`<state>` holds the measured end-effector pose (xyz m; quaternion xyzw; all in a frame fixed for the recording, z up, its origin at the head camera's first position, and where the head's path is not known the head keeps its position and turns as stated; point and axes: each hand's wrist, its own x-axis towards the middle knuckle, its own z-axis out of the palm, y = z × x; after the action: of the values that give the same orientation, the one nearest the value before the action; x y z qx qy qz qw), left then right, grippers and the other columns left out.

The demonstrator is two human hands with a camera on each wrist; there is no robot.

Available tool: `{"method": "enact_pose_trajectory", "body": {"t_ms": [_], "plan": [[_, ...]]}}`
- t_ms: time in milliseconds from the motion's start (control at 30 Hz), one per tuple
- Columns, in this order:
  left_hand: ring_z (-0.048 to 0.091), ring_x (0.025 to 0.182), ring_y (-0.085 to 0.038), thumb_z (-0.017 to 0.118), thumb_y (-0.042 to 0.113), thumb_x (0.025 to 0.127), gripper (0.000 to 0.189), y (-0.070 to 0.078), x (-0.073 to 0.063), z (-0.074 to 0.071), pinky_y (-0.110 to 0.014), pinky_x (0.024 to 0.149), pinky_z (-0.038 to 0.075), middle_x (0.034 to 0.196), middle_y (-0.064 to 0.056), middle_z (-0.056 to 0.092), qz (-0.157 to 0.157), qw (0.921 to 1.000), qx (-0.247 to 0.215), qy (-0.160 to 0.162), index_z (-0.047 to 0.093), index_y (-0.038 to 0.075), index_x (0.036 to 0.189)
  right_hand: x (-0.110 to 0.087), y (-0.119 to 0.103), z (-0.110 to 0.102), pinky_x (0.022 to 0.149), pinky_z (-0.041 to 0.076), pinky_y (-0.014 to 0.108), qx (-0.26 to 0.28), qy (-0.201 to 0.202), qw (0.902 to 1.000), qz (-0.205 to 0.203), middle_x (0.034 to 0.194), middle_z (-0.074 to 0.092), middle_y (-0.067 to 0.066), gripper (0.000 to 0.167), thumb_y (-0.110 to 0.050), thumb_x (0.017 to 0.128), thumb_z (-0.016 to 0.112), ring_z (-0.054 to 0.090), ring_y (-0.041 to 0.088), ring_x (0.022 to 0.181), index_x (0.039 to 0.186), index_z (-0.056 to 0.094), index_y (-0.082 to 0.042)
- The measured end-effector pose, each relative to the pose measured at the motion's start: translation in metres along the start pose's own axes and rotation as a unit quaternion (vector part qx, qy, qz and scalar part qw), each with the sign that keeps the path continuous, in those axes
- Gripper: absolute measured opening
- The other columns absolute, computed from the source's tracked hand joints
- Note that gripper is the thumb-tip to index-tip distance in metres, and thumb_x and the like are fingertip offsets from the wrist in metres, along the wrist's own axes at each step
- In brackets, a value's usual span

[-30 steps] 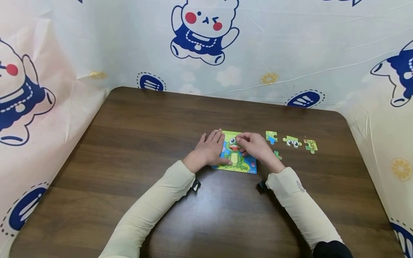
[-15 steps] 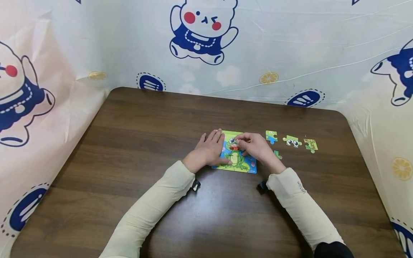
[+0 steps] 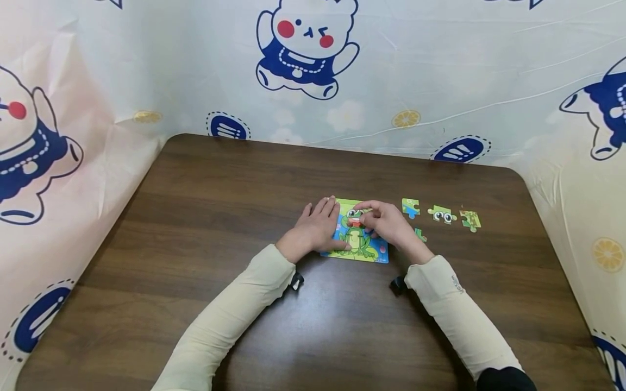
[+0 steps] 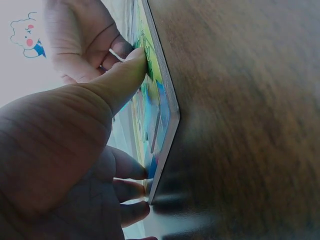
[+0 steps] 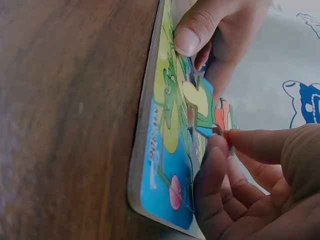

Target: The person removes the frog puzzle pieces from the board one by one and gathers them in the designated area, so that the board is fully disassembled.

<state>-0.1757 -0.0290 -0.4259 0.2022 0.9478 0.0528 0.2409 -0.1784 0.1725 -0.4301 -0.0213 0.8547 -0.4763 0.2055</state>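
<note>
A frog jigsaw puzzle (image 3: pixel 361 251) in a shallow board lies on the wooden table. My left hand (image 3: pixel 315 231) lies along its left edge, fingers extended, with the thumb pressing on the lower part of the picture, as the left wrist view shows at the board's grey edge (image 4: pixel 172 112). My right hand (image 3: pixel 389 225) is over the upper right of the picture. In the right wrist view its thumb and finger pinch the edge of a puzzle piece (image 5: pixel 224 111) with red and white on it. That piece stands raised from the board; the fingers partly hide it.
Loose puzzle pieces lie right of the board: a blue-and-yellow one (image 3: pixel 410 208), one with two eyes (image 3: pixel 442 214), and a yellow-green one (image 3: pixel 471 220). A small green piece (image 3: pixel 420 234) shows partly beside my right wrist. A printed curtain (image 3: pixel 313 117) borders the table's far edge.
The right hand's index finger has shifted slightly left over the frog's head, and its thumb has drawn a little to the right. The left hand has stayed in place.
</note>
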Motion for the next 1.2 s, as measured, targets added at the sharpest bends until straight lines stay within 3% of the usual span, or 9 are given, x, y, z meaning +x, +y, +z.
{"method": "enact_pose_trajectory", "body": {"t_ms": [133, 267, 367, 533, 900, 1200], "plan": [[0.001, 0.161, -0.026, 0.059, 0.073, 0.088, 0.112, 0.0, 0.0, 0.001, -0.055, 0.128, 0.009, 0.173, -0.007, -0.003, 0.0, 1.0, 0.0, 0.0, 0.007, 0.009, 0.164, -0.001, -0.002, -0.005, 0.066, 0.053, 0.032, 0.06, 0.004, 0.9981, 0.012, 0.088, 0.068, 0.006, 0.035, -0.02, 0.103, 0.06, 0.057, 0.022, 0.074, 0.138, 0.061, -0.013], [0.001, 0.16, -0.027, 0.059, 0.073, 0.089, 0.111, 0.0, 0.0, 0.001, -0.055, 0.128, 0.009, 0.173, -0.008, -0.003, 0.001, 1.0, -0.001, 0.001, 0.007, 0.01, 0.164, -0.004, -0.007, -0.013, 0.072, 0.052, 0.031, 0.129, 0.021, 0.9912, 0.02, 0.106, 0.067, 0.002, 0.037, -0.022, 0.104, 0.057, 0.056, 0.019, 0.086, 0.14, 0.059, -0.013], [0.001, 0.161, -0.027, 0.058, 0.072, 0.089, 0.111, 0.0, 0.0, 0.001, -0.055, 0.128, 0.008, 0.173, -0.008, -0.003, 0.001, 1.0, -0.002, 0.001, 0.007, 0.01, 0.164, -0.007, -0.013, -0.019, 0.077, 0.056, 0.028, 0.182, 0.03, 0.9827, 0.02, 0.118, 0.062, 0.002, 0.039, -0.022, 0.105, 0.056, 0.056, 0.017, 0.093, 0.142, 0.056, -0.011], [0.0, 0.161, -0.026, 0.059, 0.071, 0.089, 0.11, -0.001, -0.001, 0.0, -0.056, 0.128, 0.007, 0.173, -0.007, -0.004, 0.002, 1.0, -0.004, 0.001, 0.006, 0.01, 0.164, -0.012, -0.02, -0.029, 0.074, 0.061, 0.025, 0.264, 0.028, 0.9639, 0.021, 0.119, 0.057, 0.003, 0.037, -0.021, 0.104, 0.058, 0.057, 0.014, 0.086, 0.14, 0.055, -0.011], [-0.002, 0.161, -0.025, 0.059, 0.071, 0.09, 0.11, -0.001, -0.001, 0.0, -0.057, 0.128, 0.005, 0.173, -0.007, -0.005, 0.007, 1.0, -0.004, 0.003, 0.005, 0.01, 0.165, -0.032, -0.022, -0.057, 0.069, 0.06, 0.025, 0.307, 0.049, 0.9505, 0.005, 0.114, 0.06, -0.001, 0.037, -0.02, 0.101, 0.063, 0.058, 0.011, 0.074, 0.137, 0.057, -0.013], [-0.002, 0.161, -0.026, 0.059, 0.071, 0.09, 0.11, -0.002, -0.001, 0.001, -0.059, 0.127, 0.003, 0.173, -0.007, -0.005, 0.008, 1.0, -0.004, 0.004, 0.005, 0.01, 0.165, -0.043, -0.014, -0.079, 0.063, 0.058, 0.022, 0.354, 0.068, 0.9327, 0.002, 0.107, 0.066, -0.003, 0.035, -0.018, 0.099, 0.068, 0.056, 0.01, 0.068, 0.132, 0.061, -0.012]]}}
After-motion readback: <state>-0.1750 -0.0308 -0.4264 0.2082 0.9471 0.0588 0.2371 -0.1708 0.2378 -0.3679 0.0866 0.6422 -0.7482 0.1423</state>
